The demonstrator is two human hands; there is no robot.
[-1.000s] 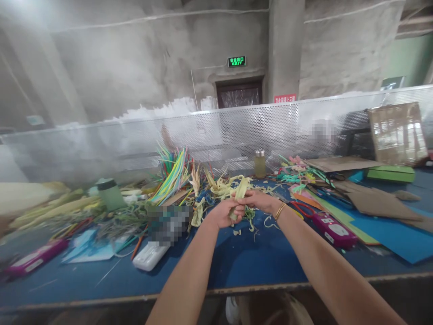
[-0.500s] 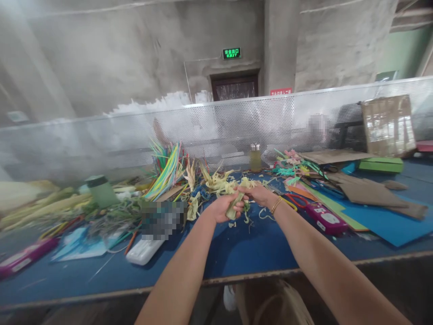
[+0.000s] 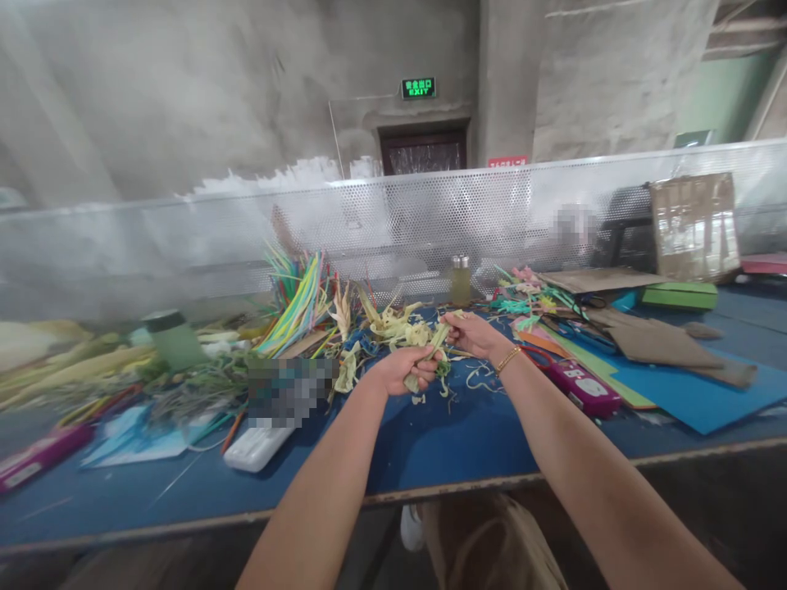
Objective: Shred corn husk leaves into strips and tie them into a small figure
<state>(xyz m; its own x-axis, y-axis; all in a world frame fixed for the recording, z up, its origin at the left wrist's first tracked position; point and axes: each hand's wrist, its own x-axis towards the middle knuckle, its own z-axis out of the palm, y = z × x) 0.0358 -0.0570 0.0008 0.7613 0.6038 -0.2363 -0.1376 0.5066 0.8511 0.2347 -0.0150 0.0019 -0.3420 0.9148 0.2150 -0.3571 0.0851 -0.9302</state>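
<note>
A pale yellow-green strip, which looks like corn husk (image 3: 438, 337), is stretched between my two hands just above the table. The fingers of my left hand (image 3: 411, 370) are wrapped round its lower end. Higher up and to the right, my right hand (image 3: 470, 333) pinches the upper end; a gold bead bracelet circles that wrist. Behind my hands lies a loose heap of similar pale husk pieces (image 3: 393, 325). One curled piece (image 3: 348, 368) rests left of my left hand. Thin scraps (image 3: 483, 375) are scattered below my right hand.
Bundled coloured stems (image 3: 296, 305), a green-lidded jar (image 3: 175, 340) and a partly blurred white object (image 3: 261, 445) are on the left. A bottle (image 3: 460, 281) stands behind. Cardboard (image 3: 661, 340), blue sheets (image 3: 707, 397) and a magenta box (image 3: 584, 389) lie right. A perforated metal screen (image 3: 430, 217) edges the table.
My right hand has moved slightly up and right, away from my left, drawing the husk out longer between them. The whole view has shifted slightly.
</note>
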